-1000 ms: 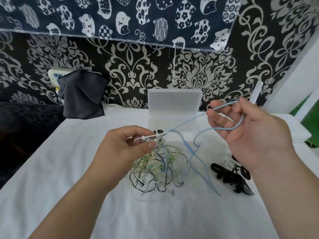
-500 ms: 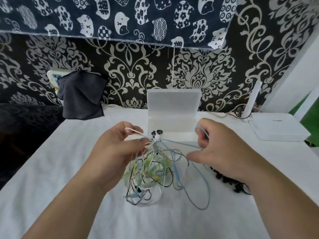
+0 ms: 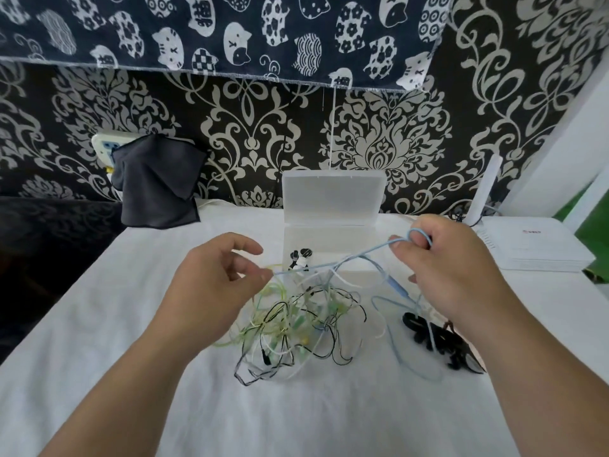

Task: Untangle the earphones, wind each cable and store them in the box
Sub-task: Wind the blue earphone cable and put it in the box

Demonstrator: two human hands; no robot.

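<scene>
A tangle of earphone cables (image 3: 303, 328), black, white, green and yellow, lies on the white table. A light blue earphone cable (image 3: 359, 258) stretches taut between my two hands above it. My left hand (image 3: 217, 285) pinches the cable's left end between thumb and fingers. A loop of it is wound round the fingers of my right hand (image 3: 448, 268), which grips it; the rest trails down onto the table. The clear plastic box (image 3: 333, 232) stands open behind the tangle, lid upright. Black and white earbuds (image 3: 301, 258) show just in front of the box.
A bundle of black cable ties or clips (image 3: 435, 338) lies right of the tangle. A white router (image 3: 534, 249) sits at the far right. A dark cloth (image 3: 158, 183) hangs at the back left. The table (image 3: 99, 324) drops off on the left.
My right hand has moved up and to the right with the blue cable looped on its fingers, pulling it taut. The tangle has sunk back onto the table from my left hand.
</scene>
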